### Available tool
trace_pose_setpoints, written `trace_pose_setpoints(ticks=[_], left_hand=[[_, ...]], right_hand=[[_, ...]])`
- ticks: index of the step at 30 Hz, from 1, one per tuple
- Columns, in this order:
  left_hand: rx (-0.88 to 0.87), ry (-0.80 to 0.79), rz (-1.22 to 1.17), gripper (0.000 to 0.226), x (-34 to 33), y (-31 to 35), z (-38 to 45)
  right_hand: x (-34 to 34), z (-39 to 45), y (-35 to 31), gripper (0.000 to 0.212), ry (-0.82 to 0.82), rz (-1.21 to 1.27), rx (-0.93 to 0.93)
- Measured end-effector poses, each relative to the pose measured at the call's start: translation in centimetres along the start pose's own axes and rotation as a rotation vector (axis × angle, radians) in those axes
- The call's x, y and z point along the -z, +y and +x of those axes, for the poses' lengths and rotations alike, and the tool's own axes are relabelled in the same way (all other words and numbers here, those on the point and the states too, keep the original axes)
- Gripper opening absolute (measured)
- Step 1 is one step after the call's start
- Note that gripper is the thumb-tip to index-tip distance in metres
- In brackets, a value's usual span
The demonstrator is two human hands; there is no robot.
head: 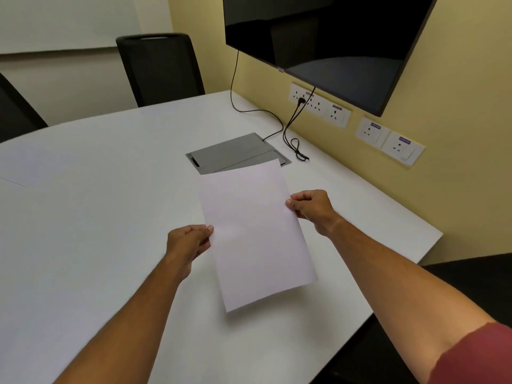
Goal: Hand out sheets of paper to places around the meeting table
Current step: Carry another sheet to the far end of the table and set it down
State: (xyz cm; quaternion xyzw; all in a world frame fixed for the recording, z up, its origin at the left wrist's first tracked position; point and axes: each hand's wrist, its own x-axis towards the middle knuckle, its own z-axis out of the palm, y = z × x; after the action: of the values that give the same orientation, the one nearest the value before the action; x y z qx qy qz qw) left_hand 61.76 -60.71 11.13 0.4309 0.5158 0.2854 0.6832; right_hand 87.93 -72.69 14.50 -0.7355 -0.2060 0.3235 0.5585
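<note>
Paper (255, 234), blank, pinched by left hand (188, 241) and right hand (313, 207).

Yellow wall (277, 79) to my right, dark screen (327, 42) mounted on it, socket plates (318, 103) below, black cable (291, 126) trailing onto white worktop (97, 203). Grey cable hatch (235, 152) set in worktop. Black chair (159, 67) at far edge.

Single head view, forward and down over the table (97, 217), seemingly close.
</note>
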Motion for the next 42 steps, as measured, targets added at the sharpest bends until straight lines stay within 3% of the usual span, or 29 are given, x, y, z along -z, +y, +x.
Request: trace_pose_setpoints(ticks=[9, 20, 42], left_hand=[[0.174, 0.082, -0.04, 0.025, -7.0, -3.7, 6.0], [0.296, 0.076, 0.069, 0.013, -17.7, -10.0, 11.4], [0.309, 0.045, 0.385, 0.014, -25.6, -12.3, 13.4]], right_hand=[[2.6, 10.7, 3.0, 0.006, 0.001, -0.16, -0.079], [9.5, 19.7, 10.2, 0.009, 0.05, -0.252, -0.202], [14.2, 24.4, 15.7, 0.016, 0.226, -0.367, -0.185]])
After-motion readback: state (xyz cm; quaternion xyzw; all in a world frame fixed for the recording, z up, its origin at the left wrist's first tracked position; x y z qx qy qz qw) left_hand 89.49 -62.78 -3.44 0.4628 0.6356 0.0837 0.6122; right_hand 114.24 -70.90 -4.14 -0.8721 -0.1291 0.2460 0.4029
